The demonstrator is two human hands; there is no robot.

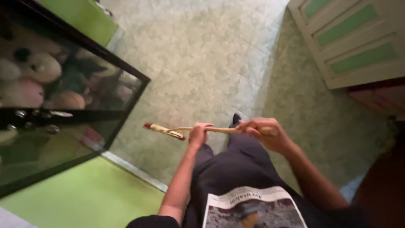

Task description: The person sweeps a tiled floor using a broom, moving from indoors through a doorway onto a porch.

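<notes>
**Both hands on a slim stick, held level over the floor**

Head view, looking straight down the person's front. The stick lies almost level, running left to right across the body, held above the tiled floor. Its far end, off to the left, carries a pale head with red tips; what sort of head it is I can't make out through the blur. The right hand is wrapped around the handle end, fingers closed on it. The left hand is further along toward the head, fingers pinched shut on the shaft. So the long axis points out to the left, and the left hand is the nearer one to that working end, which sticks out clear beyond it.

Below the hands, dark trousers and a printed shirt; one foot shows just past the stick.

Now the room. Pale green mottled tiles underfoot. On the left, a dark-framed glass cabinet with soft toys behind the pane, standing on a bright green base. At the top right, a cream door with green panels.
</notes>
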